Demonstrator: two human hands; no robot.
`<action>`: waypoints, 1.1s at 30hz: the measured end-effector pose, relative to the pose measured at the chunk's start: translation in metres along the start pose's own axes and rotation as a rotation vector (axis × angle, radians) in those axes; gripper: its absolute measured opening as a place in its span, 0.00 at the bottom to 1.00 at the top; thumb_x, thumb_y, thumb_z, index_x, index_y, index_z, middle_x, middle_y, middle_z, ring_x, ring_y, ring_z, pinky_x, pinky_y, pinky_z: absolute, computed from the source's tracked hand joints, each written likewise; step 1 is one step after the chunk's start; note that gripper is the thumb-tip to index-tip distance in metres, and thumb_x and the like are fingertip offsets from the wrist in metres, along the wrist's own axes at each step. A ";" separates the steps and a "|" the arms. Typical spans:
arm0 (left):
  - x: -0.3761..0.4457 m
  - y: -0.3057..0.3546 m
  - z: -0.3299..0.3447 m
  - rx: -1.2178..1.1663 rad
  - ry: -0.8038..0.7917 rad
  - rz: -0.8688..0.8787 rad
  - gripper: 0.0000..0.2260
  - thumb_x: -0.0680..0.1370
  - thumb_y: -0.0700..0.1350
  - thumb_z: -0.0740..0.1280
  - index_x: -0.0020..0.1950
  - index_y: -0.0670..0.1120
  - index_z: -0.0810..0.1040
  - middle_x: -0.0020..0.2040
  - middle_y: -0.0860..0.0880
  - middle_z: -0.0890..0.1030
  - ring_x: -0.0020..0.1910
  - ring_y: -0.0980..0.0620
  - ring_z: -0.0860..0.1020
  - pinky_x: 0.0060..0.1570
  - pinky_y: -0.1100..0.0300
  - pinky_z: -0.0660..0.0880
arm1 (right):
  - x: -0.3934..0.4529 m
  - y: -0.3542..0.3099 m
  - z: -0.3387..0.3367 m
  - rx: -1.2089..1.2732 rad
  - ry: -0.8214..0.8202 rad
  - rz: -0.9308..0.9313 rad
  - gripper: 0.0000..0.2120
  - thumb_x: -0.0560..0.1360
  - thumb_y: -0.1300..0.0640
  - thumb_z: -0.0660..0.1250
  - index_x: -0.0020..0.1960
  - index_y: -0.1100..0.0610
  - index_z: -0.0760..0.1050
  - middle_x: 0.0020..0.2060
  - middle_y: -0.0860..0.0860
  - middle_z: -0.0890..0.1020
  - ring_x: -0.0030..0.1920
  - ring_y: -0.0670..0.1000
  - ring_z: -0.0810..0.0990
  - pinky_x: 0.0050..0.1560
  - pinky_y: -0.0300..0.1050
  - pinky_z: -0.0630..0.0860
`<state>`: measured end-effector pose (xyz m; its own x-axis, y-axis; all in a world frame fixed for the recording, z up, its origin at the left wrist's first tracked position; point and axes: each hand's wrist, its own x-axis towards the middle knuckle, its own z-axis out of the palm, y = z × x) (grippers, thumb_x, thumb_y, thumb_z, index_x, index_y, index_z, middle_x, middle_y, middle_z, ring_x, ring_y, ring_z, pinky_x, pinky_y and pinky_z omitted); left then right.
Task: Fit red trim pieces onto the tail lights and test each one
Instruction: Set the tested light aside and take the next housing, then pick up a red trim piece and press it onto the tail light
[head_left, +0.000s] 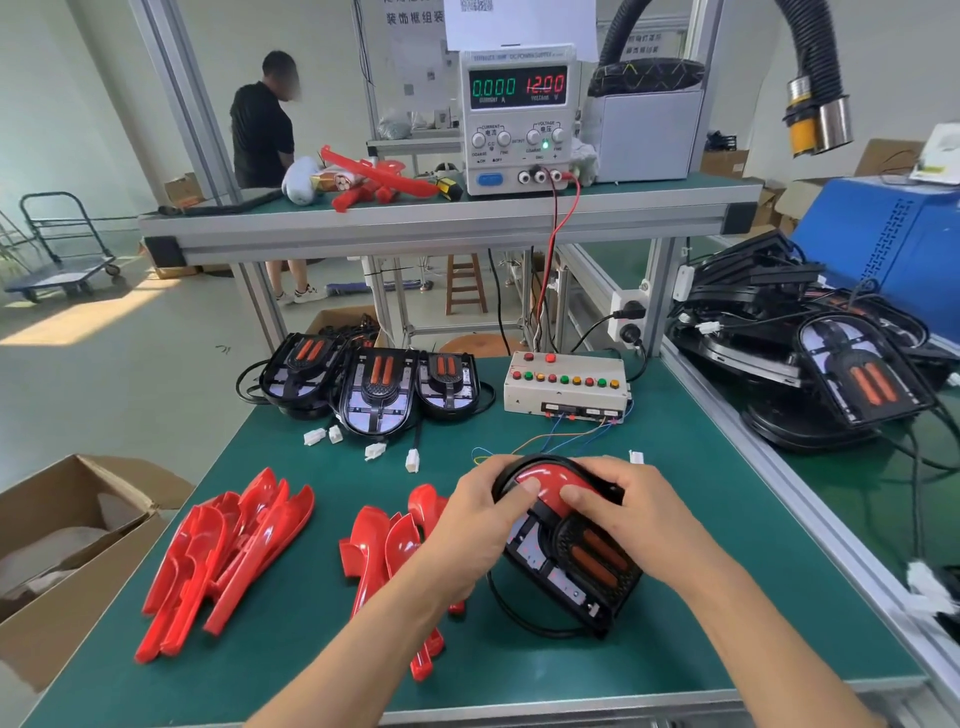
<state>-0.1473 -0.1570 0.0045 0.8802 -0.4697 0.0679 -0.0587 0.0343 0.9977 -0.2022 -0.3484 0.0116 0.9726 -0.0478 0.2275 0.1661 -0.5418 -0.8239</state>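
Note:
A black tail light (576, 566) with two orange strips lies on the green table in front of me. A red trim piece (548, 480) sits on its far, rounded end. My left hand (467, 525) grips the light's left side, thumb pressing on the trim. My right hand (631, 506) curls over the right side, thumb also on the trim. Two piles of loose red trim pieces lie to the left, one pile (228, 556) far left, the other pile (387, 551) partly under my left forearm.
Three tail lights (379, 389) with white connectors stand at the table's back. A button test box (566, 384) with coloured wires sits behind my hands. A power supply (519, 119) reads 12.00 on the shelf. More lights (852, 374) are heaped at right; a cardboard box (62, 545) stands left.

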 end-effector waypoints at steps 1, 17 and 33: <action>0.001 0.000 0.000 0.003 -0.002 0.001 0.07 0.82 0.41 0.67 0.60 0.44 0.80 0.53 0.46 0.86 0.54 0.49 0.84 0.57 0.56 0.79 | -0.001 0.001 0.002 -0.006 0.026 -0.018 0.09 0.78 0.47 0.72 0.52 0.31 0.80 0.50 0.34 0.85 0.51 0.37 0.83 0.52 0.32 0.74; 0.031 0.002 0.003 -0.002 0.249 -0.016 0.28 0.83 0.65 0.52 0.52 0.47 0.85 0.49 0.51 0.87 0.50 0.54 0.84 0.52 0.58 0.74 | -0.017 0.028 0.002 0.491 0.148 0.285 0.16 0.73 0.42 0.71 0.50 0.54 0.84 0.45 0.55 0.88 0.44 0.55 0.88 0.45 0.49 0.85; -0.079 0.000 -0.150 0.963 0.853 -0.023 0.04 0.77 0.42 0.70 0.44 0.50 0.80 0.41 0.56 0.80 0.41 0.53 0.79 0.40 0.59 0.69 | -0.031 0.067 0.011 0.790 0.059 0.390 0.16 0.73 0.53 0.70 0.57 0.58 0.84 0.52 0.61 0.87 0.49 0.60 0.88 0.40 0.46 0.84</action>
<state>-0.1460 0.0118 -0.0015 0.8856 0.2608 0.3842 -0.0398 -0.7818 0.6223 -0.2190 -0.3739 -0.0560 0.9771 -0.1631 -0.1368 -0.0912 0.2598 -0.9613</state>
